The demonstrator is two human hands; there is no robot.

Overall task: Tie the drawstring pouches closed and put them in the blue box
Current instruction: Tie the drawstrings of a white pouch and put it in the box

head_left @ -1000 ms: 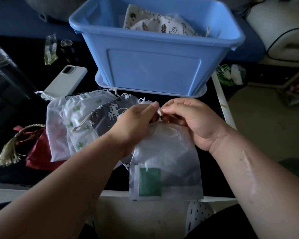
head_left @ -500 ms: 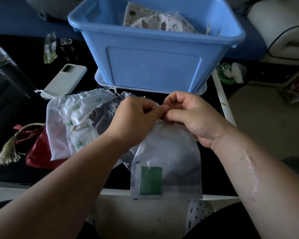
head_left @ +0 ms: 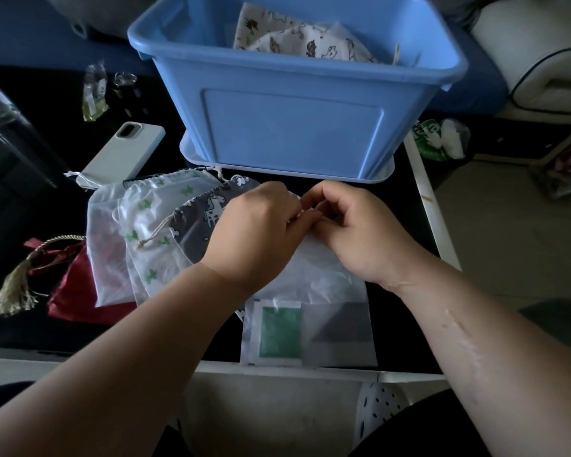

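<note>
While at the table (head_left: 406, 324) edge, pouch (head_left: 327, 285) in left hand (head_left: 257, 232), right hand (head_left: 360, 232)

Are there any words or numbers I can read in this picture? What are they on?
No text here can be read.
On the green wrapper right of the blue box: white marks, too blurred.
On the small packet beyond the phone: print too small.
On the green patch in the sheer pouch: no words show.
On the printed pouch in the box: only animal pictures.
</note>
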